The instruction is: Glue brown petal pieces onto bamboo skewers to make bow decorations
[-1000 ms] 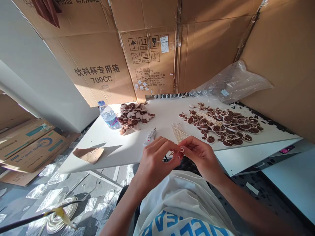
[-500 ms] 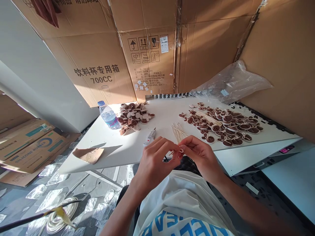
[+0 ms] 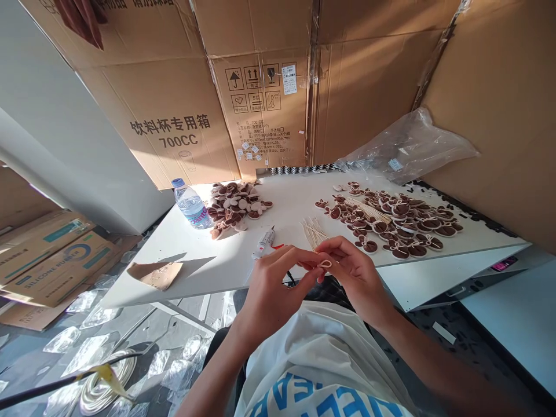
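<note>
Both my hands meet just over the table's front edge. My left hand [image 3: 278, 284] is closed, thumb and fingertips pinching a thin cream cord [image 3: 325, 263] that curls into a small loop. My right hand [image 3: 354, 275] grips the same cord from the other side, fingers bent around it. Most of the cord is hidden by my fingers. Right behind my hands lies a bunch of loose cream cords [image 3: 313, 230]. A white glue gun [image 3: 264, 243] rests on the table beyond my left hand.
A heap of brown and white padded pieces [image 3: 237, 205] stands beside a water bottle [image 3: 191, 205]. At right lies a pile of brown pieces with cord bows [image 3: 397, 220]. A cardboard scrap [image 3: 155, 274] sits at the left; a plastic bag [image 3: 412, 145] lies behind, against cardboard walls [image 3: 264, 35].
The cord loop between my fingertips has shifted slightly right and looks wider. My fingers have moved a little, with both hands still closed on the cord.
</note>
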Available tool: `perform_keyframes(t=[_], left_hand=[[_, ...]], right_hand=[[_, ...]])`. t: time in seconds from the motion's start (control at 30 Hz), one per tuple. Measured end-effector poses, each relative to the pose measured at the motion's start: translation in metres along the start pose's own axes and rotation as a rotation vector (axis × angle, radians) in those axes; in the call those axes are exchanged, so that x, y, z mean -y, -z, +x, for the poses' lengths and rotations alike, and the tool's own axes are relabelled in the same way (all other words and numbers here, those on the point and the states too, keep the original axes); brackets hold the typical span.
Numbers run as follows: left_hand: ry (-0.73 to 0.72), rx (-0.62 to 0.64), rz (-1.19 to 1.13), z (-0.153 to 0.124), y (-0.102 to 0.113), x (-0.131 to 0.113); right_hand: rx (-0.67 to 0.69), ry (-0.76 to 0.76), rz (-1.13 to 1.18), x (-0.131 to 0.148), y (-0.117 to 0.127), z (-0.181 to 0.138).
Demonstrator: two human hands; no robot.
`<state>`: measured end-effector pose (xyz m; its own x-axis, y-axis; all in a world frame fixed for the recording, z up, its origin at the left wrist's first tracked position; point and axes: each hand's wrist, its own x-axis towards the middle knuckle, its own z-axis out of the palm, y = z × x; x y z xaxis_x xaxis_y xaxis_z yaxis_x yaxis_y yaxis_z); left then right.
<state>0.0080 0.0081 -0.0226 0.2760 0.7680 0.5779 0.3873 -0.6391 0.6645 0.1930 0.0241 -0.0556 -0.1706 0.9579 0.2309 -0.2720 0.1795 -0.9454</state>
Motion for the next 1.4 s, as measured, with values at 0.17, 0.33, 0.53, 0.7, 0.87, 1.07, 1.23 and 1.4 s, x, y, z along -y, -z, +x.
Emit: perform_keyframes(t=[0.17, 0.33, 0.53, 0.7, 0.87, 1.07, 1.23, 1.4], left_hand=[[0.072, 0.041, -0.106, 0.0, 0.0, -0.003], [0.122, -0.066, -0.177, 0.002, 0.0, -0.005], [0.183, -0.199, -0.177, 0.002, -0.003, -0.002], [0.179, -0.164, -0.167, 0.001, -0.006, -0.003], [0.166, -0.108, -0.191, 0.001, -0.004, -0.003], [0.157, -0.083, -0.198, 0.002, -0.001, -0.004], [0.121, -0.065, -0.181, 0.002, -0.001, -0.003], [0.071, -0.056, -0.121, 0.002, 0.0, -0.001]], right_hand=[[-0.023, 0.013, -0.02, 0.001, 0.0, 0.0], [-0.096, 0.065, 0.004, 0.001, -0.002, -0.001], [-0.032, 0.13, -0.134, 0.004, -0.005, -0.011], [-0.025, 0.157, -0.165, 0.002, -0.006, -0.015], [-0.041, 0.147, -0.156, 0.002, -0.005, -0.014], [-0.05, 0.137, -0.115, 0.002, -0.004, -0.011], [-0.059, 0.12, -0.09, 0.002, -0.005, -0.01], [-0.076, 0.092, -0.061, 0.001, -0.003, -0.01]])
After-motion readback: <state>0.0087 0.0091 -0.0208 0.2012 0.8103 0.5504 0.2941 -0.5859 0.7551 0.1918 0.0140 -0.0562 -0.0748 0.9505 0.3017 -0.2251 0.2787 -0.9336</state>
